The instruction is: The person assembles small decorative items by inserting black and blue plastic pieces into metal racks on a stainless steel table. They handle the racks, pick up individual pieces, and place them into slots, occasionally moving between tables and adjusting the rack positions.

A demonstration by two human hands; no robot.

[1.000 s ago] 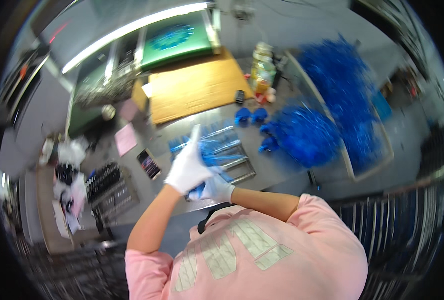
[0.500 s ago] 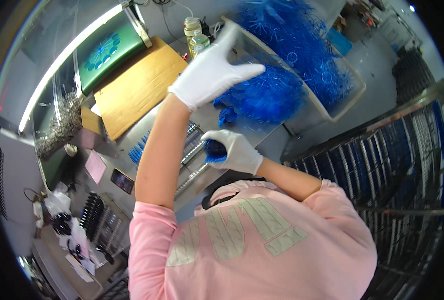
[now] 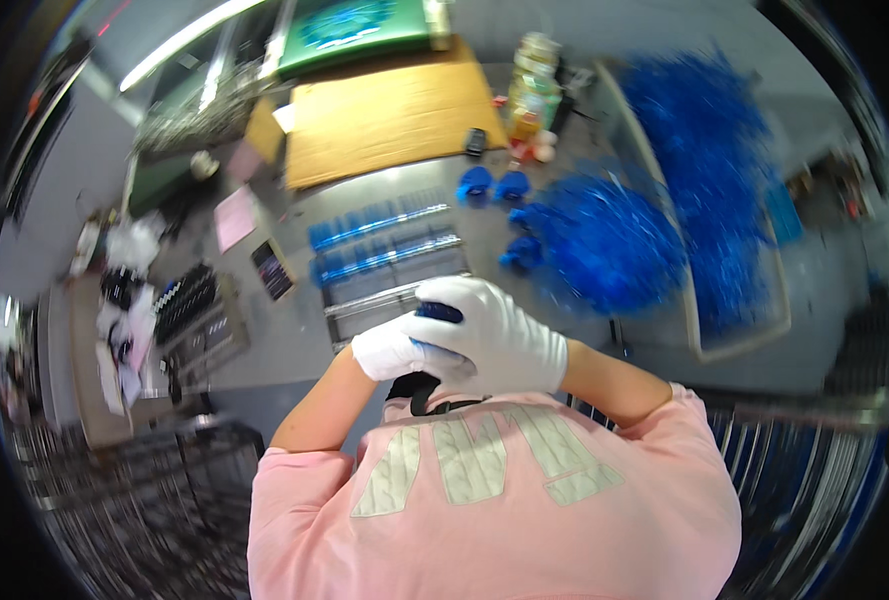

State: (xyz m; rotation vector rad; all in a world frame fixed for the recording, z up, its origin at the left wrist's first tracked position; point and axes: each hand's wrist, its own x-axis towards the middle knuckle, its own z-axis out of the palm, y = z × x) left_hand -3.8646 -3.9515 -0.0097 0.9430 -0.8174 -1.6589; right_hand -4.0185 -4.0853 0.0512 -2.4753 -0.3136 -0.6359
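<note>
Both my hands wear white gloves and meet close to my body at the near edge of the metal table. My right hand point(image 3: 504, 335) is closed around a bundle of dark blue pieces point(image 3: 438, 312), whose ends show between thumb and fingers. Pressed against it from the left, my left hand point(image 3: 399, 350) closes on the same bundle, its fingertips partly hidden behind the right hand. Just beyond them lies a metal rack point(image 3: 369, 295). Two rows of translucent blue pieces point(image 3: 379, 222) stand along it, blurred.
A heap of blue pieces point(image 3: 604, 240) lies to the right, beside a pale bin point(image 3: 699, 345) full of more. Small blue pieces point(image 3: 474, 184) lie near bottles point(image 3: 534, 85). Cardboard point(image 3: 389, 115), a phone point(image 3: 271, 270) and pink paper point(image 3: 235, 219) are farther left.
My left hand has come back from above the blue heap to my right hand, going from spread to closed. My right hand keeps its blue bundle. The whole view has turned.
</note>
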